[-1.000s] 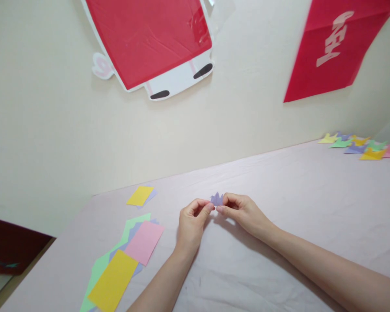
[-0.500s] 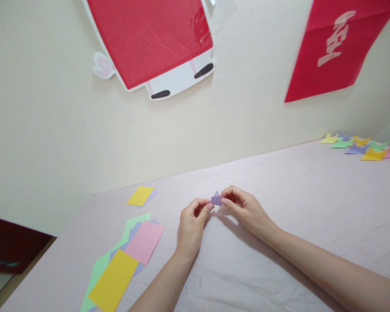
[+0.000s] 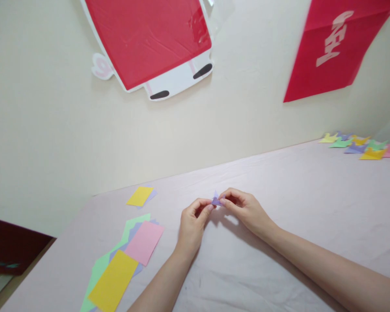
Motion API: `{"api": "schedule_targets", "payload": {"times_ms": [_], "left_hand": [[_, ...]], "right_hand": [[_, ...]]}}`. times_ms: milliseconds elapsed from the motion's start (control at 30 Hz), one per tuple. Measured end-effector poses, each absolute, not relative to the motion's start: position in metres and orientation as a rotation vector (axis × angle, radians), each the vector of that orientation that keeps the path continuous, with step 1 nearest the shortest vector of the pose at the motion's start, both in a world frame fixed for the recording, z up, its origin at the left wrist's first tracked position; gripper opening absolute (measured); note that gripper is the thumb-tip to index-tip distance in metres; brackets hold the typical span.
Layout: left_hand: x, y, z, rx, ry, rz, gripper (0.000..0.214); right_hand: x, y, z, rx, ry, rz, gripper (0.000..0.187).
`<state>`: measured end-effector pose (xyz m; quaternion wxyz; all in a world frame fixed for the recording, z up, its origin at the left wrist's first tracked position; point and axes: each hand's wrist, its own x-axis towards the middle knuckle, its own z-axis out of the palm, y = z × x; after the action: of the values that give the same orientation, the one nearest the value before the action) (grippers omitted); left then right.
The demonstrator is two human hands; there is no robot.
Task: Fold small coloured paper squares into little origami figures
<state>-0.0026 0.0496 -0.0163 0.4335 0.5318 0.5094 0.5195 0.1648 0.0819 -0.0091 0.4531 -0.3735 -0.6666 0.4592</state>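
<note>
Fingers [image 3: 209, 207]: thumb and forefinger tips of both hands are pinched together on the small purple folded paper [image 3: 216, 200], one hand on each side of it.
Left hand [image 3: 191, 225]: seen curled, its wrist resting low on the desk [image 3: 312, 208], and clamped on the paper's 9 o'clock edge.
Right hand [image 3: 247, 210]: reached in from 4 o'clock, with its fingertips closed on the paper's 3 o'clock edge and the forearm laid across the cloth.
Purple paper: held just above the desk near mid-frame, between the two hands, with a pointed tip turned up to 12 o'clock.
Desk: covered in a pale pink cloth and set against a cream wall.
Loose sheets: an overlapping pile is seen at 8 o'clock from the hands, with a yellow sheet [image 3: 113, 281] nearest, a pink sheet [image 3: 145, 241] beyond it and a green sheet [image 3: 99, 266] beneath.
Small yellow sheet [image 3: 140, 196]: laid apart at 9 o'clock, over a lilac one.
Folded pieces [image 3: 360, 145]: a coloured cluster is gathered well apart at 2 o'clock, by the wall.
Wall: a red-and-white poster [image 3: 149, 39] is hung at 11 o'clock and a red banner [image 3: 334, 47] at 1 o'clock.
</note>
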Motion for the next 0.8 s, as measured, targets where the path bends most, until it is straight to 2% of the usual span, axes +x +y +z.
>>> {"api": "schedule_targets", "payload": {"times_ms": [133, 367, 433, 700, 800], "left_hand": [[-0.004, 0.048, -0.018, 1.36, 1.294, 1.276, 0.018], [-0.001, 0.047, -0.018, 1.479, 1.451, 1.288, 0.03], [0.001, 0.047, -0.018, 1.54, 1.464, 1.285, 0.037], [0.001, 0.047, -0.022, 1.593, 1.5, 1.317, 0.044], [0.007, 0.035, -0.012, 1.553, 1.541, 1.372, 0.034]], "right_hand": [[0.165, 0.082, -0.009, -0.926, -1.739, 1.01, 0.013], [0.166, 0.08, -0.006, -1.036, -2.063, 0.487, 0.014], [0.165, 0.079, -0.006, -1.073, -2.143, 0.433, 0.013], [0.162, 0.081, -0.011, -1.168, -2.274, 0.348, 0.013], [0.161, 0.084, -0.014, -1.171, -2.28, 0.34, 0.013]]}}
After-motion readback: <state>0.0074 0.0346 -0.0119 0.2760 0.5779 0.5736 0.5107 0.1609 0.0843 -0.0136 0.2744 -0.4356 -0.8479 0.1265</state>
